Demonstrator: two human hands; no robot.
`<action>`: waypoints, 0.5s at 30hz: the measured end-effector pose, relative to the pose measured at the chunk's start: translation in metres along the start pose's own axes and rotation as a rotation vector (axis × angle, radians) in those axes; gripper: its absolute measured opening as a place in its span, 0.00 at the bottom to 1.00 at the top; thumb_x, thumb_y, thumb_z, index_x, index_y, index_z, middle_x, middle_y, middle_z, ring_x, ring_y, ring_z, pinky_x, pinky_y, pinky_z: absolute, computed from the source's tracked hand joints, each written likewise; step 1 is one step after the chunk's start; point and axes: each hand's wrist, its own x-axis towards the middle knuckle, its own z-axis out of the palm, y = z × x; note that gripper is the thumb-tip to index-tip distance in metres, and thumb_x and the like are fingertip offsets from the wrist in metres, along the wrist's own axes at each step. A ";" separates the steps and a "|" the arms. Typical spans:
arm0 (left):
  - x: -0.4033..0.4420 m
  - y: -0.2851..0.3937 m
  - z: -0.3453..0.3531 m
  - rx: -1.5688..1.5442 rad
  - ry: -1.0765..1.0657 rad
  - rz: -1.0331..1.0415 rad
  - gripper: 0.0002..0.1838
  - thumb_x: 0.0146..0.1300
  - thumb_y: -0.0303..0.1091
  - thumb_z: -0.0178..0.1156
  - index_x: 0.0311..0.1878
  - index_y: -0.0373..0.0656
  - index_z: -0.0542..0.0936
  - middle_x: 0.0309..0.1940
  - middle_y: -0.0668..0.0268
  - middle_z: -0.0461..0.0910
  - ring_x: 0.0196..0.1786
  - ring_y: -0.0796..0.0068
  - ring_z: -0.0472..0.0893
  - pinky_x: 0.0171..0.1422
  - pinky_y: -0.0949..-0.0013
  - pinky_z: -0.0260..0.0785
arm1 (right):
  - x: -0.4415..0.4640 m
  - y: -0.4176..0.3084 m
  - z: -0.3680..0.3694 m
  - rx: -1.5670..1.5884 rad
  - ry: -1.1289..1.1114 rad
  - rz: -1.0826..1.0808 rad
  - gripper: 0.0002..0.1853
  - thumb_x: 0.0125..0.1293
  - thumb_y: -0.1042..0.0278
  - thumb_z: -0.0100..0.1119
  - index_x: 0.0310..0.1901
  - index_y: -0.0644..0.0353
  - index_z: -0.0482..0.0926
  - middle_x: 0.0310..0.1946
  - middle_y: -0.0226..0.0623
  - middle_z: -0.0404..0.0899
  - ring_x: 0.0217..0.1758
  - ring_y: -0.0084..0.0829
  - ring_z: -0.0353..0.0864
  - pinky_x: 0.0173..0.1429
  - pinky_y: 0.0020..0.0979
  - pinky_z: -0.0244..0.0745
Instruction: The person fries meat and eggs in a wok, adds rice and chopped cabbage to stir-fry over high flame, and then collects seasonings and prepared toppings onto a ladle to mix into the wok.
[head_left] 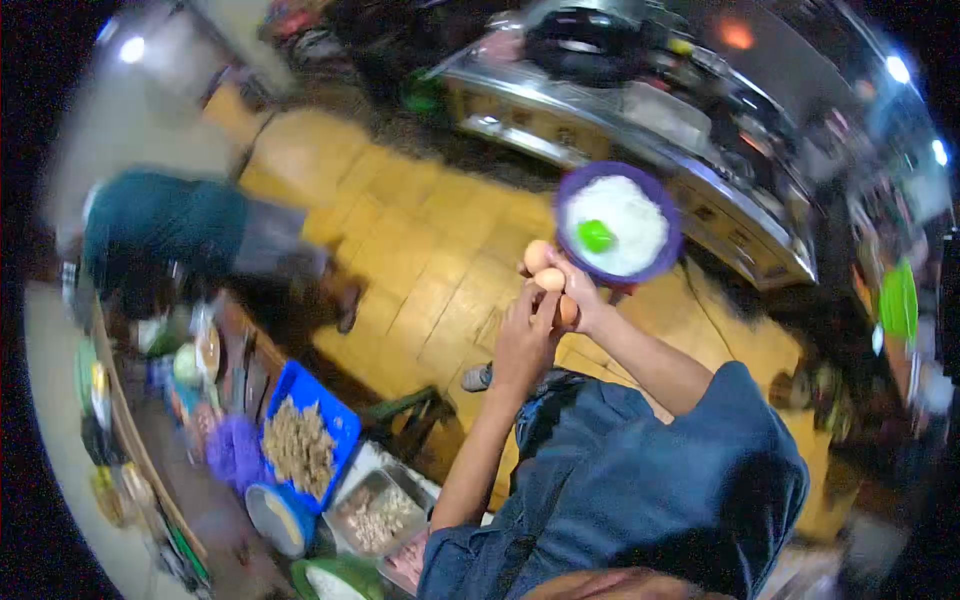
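Yellow tiled floor (430, 240) underneath; three oval brown eggs (549, 279) are held, seemingly uncracked, between the curled fingers of left hand (522, 335) and right hand (582, 290), and white stuff (640, 210) is already piled in the round purple plastic bowl (673, 240) alongside.

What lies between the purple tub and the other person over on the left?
Only yellow tiled floor shows between the purple tub and that person in the head view.

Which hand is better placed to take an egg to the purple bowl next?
Right, I'd judge: the right hand, with the eggs held at it, is nearer the purple bowl; the left hand reaches in from the farther side.
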 end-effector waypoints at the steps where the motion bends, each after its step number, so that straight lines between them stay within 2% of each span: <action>1: 0.007 0.028 0.020 -0.024 -0.042 0.079 0.29 0.43 0.30 0.68 0.52 0.41 0.70 0.51 0.56 0.68 0.49 0.55 0.71 0.50 0.62 0.68 | -0.037 -0.018 -0.015 0.033 -0.023 -0.119 0.23 0.67 0.48 0.40 0.44 0.63 0.72 0.28 0.35 0.76 0.29 0.28 0.77 0.35 0.30 0.75; 4: 0.042 0.103 0.085 -0.126 -0.127 0.285 0.28 0.45 0.30 0.66 0.53 0.40 0.69 0.51 0.55 0.67 0.52 0.53 0.69 0.55 0.59 0.64 | -0.120 -0.072 -0.075 0.179 0.254 -0.484 0.22 0.66 0.49 0.43 0.42 0.64 0.71 0.28 0.36 0.75 0.29 0.27 0.76 0.35 0.27 0.75; 5: 0.053 0.125 0.105 -0.267 -0.155 0.317 0.28 0.46 0.31 0.66 0.53 0.39 0.69 0.52 0.54 0.66 0.53 0.53 0.68 0.56 0.58 0.63 | -0.145 -0.089 -0.107 0.138 0.130 -0.555 0.23 0.64 0.48 0.46 0.41 0.65 0.70 0.29 0.38 0.74 0.29 0.27 0.76 0.31 0.24 0.74; 6: 0.063 0.145 0.124 -0.408 -0.182 0.336 0.28 0.47 0.31 0.66 0.53 0.39 0.69 0.52 0.54 0.65 0.54 0.52 0.67 0.56 0.58 0.62 | -0.175 -0.109 -0.135 0.337 -0.024 -0.456 0.17 0.64 0.54 0.46 0.44 0.60 0.69 0.32 0.39 0.74 0.31 0.29 0.75 0.32 0.26 0.75; 8: 0.067 0.165 0.146 -0.444 -0.260 0.374 0.26 0.50 0.31 0.64 0.53 0.37 0.68 0.53 0.54 0.64 0.55 0.53 0.67 0.58 0.59 0.62 | -0.229 -0.136 -0.153 0.505 -0.002 -0.618 0.15 0.62 0.56 0.51 0.42 0.59 0.71 0.30 0.38 0.73 0.31 0.29 0.75 0.27 0.25 0.74; 10: 0.073 0.190 0.190 -0.654 -0.395 0.192 0.24 0.53 0.30 0.62 0.53 0.37 0.67 0.55 0.55 0.64 0.56 0.58 0.67 0.59 0.63 0.63 | -0.288 -0.176 -0.198 0.536 0.109 -0.845 0.14 0.59 0.56 0.54 0.39 0.59 0.71 0.30 0.38 0.73 0.31 0.29 0.75 0.23 0.23 0.72; 12: 0.080 0.195 0.231 -0.661 -0.441 0.259 0.24 0.54 0.27 0.59 0.54 0.35 0.65 0.52 0.53 0.66 0.57 0.58 0.66 0.61 0.63 0.59 | -0.348 -0.223 -0.243 0.504 0.301 -1.041 0.12 0.59 0.57 0.55 0.37 0.57 0.72 0.29 0.37 0.73 0.30 0.30 0.74 0.22 0.22 0.72; 14: 0.081 0.186 0.278 -0.905 -0.558 -0.057 0.22 0.57 0.28 0.57 0.54 0.35 0.65 0.51 0.58 0.67 0.54 0.66 0.69 0.57 0.67 0.63 | -0.402 -0.280 -0.309 0.564 0.483 -1.145 0.10 0.59 0.59 0.53 0.35 0.55 0.71 0.29 0.37 0.72 0.29 0.30 0.73 0.22 0.22 0.71; 15: 0.089 0.193 0.290 -0.942 -0.599 -0.171 0.21 0.58 0.29 0.57 0.54 0.35 0.66 0.49 0.60 0.69 0.51 0.69 0.71 0.55 0.69 0.64 | -0.433 -0.308 -0.332 0.557 0.444 -1.159 0.09 0.59 0.59 0.53 0.35 0.54 0.71 0.28 0.37 0.72 0.28 0.30 0.73 0.22 0.23 0.71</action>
